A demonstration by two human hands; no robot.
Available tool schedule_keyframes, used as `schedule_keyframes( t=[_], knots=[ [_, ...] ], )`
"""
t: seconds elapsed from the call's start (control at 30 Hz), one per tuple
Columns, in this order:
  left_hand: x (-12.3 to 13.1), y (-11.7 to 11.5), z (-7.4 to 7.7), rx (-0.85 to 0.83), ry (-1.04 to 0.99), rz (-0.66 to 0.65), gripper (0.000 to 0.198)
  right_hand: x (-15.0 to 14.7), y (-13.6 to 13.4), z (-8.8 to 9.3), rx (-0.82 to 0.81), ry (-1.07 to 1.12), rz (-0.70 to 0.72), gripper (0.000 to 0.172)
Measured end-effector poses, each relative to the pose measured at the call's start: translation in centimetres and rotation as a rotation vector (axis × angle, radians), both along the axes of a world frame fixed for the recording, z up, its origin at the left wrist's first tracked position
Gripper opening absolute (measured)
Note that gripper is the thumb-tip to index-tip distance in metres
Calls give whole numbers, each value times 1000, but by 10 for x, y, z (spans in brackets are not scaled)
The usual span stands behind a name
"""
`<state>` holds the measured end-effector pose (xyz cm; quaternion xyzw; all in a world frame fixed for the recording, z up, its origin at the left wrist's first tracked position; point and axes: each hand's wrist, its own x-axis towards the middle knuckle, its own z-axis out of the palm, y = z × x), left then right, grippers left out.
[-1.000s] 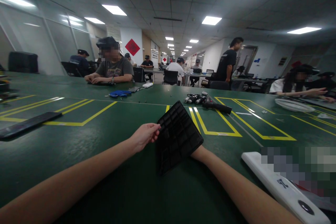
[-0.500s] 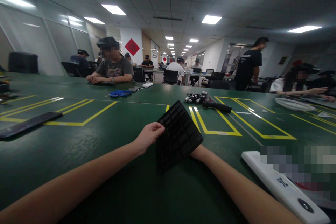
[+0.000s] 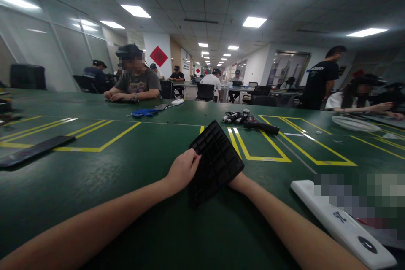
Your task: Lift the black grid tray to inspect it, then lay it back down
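Nearest in, two bare forearms run up from the bottom edge and meet at a black gridded tray [image 3: 215, 162], tilted up off the green table [image 3: 95, 185]. The left hand [image 3: 183, 171] is on the tray's near-left edge, fingers curled over it, grasping. The right hand [image 3: 237, 182] sits under the tray's right side at about four o'clock from its centre; mostly hidden, so I cannot tell how it grips. The tray's long axis runs from seven o'clock up to one o'clock, far corner pointing away. At four o'clock, well apart, a white bar [image 3: 332, 215]. Further out at one o'clock, a black handled tool [image 3: 262, 127] beside small cylinders [image 3: 234, 118].
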<state>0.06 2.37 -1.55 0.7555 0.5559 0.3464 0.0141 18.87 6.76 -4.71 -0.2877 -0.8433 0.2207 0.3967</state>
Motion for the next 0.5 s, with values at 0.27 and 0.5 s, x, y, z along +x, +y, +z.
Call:
schedule_keyframes(
  t=[0.27,0.5],
  knots=[
    [-8,-3,-6,82,165,-233,18,-2,5,-9,66,-45,-32,30],
    [-7,5,0,-125,-162,-196,18,-3,3,-5,106,-86,-42,31]
  ],
)
